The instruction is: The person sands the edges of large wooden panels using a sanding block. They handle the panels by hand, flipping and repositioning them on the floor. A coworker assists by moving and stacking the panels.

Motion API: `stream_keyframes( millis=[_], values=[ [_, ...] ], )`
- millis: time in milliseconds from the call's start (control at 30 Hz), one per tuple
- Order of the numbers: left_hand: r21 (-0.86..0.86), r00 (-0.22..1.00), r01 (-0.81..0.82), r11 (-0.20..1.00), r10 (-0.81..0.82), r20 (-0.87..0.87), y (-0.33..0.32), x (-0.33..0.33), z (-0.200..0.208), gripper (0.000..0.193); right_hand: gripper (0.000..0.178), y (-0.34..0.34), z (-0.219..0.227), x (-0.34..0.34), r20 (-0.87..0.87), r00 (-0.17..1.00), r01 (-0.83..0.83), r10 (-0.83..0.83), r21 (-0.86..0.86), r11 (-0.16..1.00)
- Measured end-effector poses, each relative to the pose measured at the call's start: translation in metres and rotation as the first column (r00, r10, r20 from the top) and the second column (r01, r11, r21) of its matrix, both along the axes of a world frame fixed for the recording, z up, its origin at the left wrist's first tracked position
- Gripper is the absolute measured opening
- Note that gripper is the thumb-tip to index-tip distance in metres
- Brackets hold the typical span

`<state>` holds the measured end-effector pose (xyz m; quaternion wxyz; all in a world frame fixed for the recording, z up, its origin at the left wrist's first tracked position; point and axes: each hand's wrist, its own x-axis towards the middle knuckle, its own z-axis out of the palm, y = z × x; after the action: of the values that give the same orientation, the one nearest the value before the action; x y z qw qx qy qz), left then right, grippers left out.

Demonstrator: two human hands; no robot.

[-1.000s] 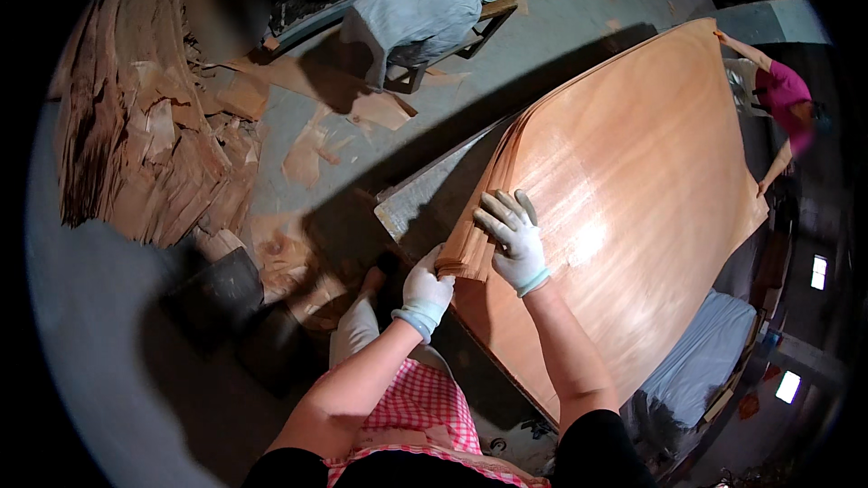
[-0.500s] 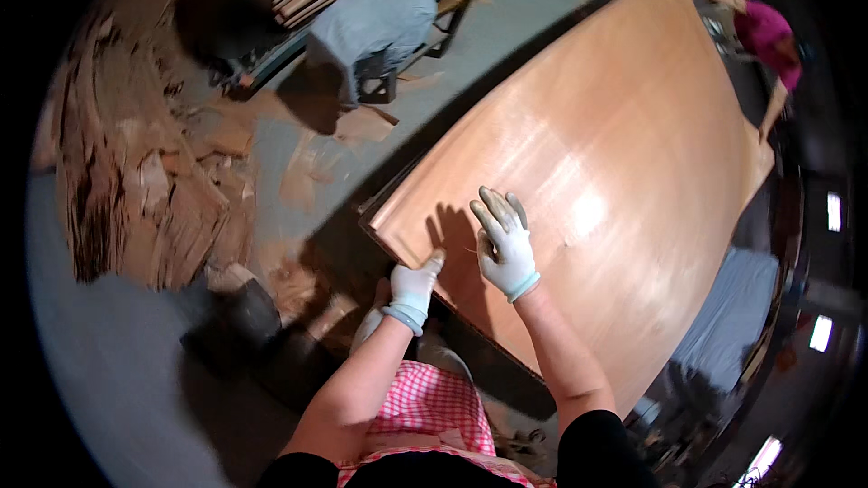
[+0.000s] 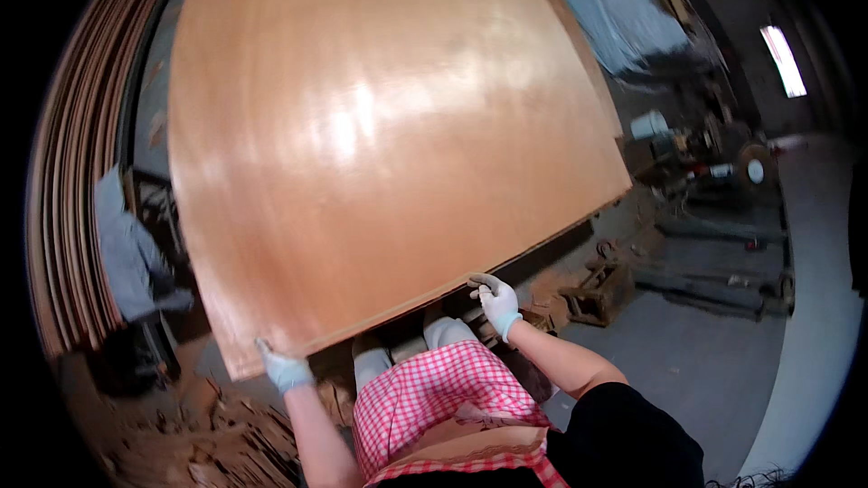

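A broad, glossy sheet of thin wood (image 3: 380,172), light reddish-brown, stretches out from in front of me on top of a stack. My left hand (image 3: 284,370), in a white glove with grey fingertips, grips its near edge close to the left corner; the thumb lies on top and the other fingers are hidden beneath. Farther right along the same edge, my right hand (image 3: 497,304), gloved alike, has its fingers curled at the rim of the sheet. The sheet's far end runs out of view.
Long stacked boards (image 3: 77,172) stand on the left beside a grey cloth (image 3: 131,248). Torn wood scraps (image 3: 208,438) lie at the lower left. To the right are a rusty metal block (image 3: 599,294), a white bucket (image 3: 648,125) and a plastic-covered stack (image 3: 619,14).
My view has swung right, so the sheet now lies straight ahead. My right hand has gone from raised and spread above the sheet to its near edge. The co-worker is out of view.
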<state>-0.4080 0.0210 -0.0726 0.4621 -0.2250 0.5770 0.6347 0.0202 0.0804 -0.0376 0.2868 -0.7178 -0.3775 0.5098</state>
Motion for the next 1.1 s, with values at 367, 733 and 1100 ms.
stream_keyframes(
  millis=[367, 733, 1100],
  values=[
    [0.006, 0.546, 0.450, 0.893, -0.270, -0.793, 0.021, -0.001, 0.221, 0.066, 0.090, 0.037, -0.033, 0.126, -0.597, 0.201, 0.687, -0.776, -0.479, 0.546],
    [-0.068, 0.940, 0.132, 0.989, -0.147, -0.309, 0.002, -0.029, 0.044, 0.058, 0.094, 0.129, -0.046, 0.266, -0.649, 0.269, 0.852, -0.712, -0.184, 0.489],
    [-0.195, 0.965, 0.195, 0.961, -0.224, -0.138, 0.000, -0.039, -0.016, 0.066, 0.064, 0.155, -0.071, 0.265, -0.393, 0.169, 0.960, -0.904, -0.143, 0.242]
  ],
)
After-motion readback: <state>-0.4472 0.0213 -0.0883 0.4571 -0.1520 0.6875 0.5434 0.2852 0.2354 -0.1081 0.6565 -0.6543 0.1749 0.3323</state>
